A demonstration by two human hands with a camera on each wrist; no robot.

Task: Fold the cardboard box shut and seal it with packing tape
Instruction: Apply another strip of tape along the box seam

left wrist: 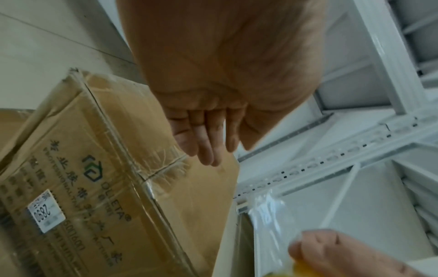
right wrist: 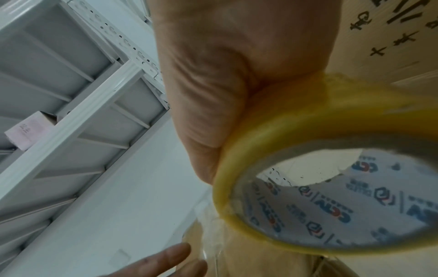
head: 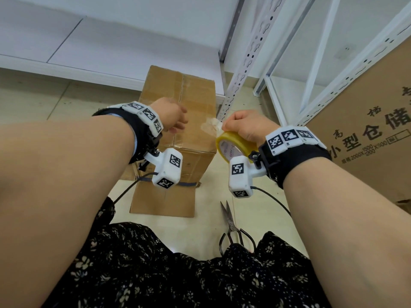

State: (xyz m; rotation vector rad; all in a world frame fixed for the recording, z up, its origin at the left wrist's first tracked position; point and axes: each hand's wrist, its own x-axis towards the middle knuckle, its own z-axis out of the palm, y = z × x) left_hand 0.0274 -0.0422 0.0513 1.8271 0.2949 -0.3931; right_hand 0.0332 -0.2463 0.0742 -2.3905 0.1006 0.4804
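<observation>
A brown cardboard box stands on the floor ahead of me with its top flaps folded shut; its printed side and old clear tape show in the left wrist view. My right hand grips a yellowish roll of packing tape just off the box's right edge, the roll filling the right wrist view. A short loose strip of clear tape hangs from the roll over the box's corner. My left hand hovers over the box top with fingers straight, holding nothing.
Scissors lie on the floor near my knees. A flat sheet of cardboard lies under the box. White metal shelving uprights rise right of the box, and a large printed carton leans at far right.
</observation>
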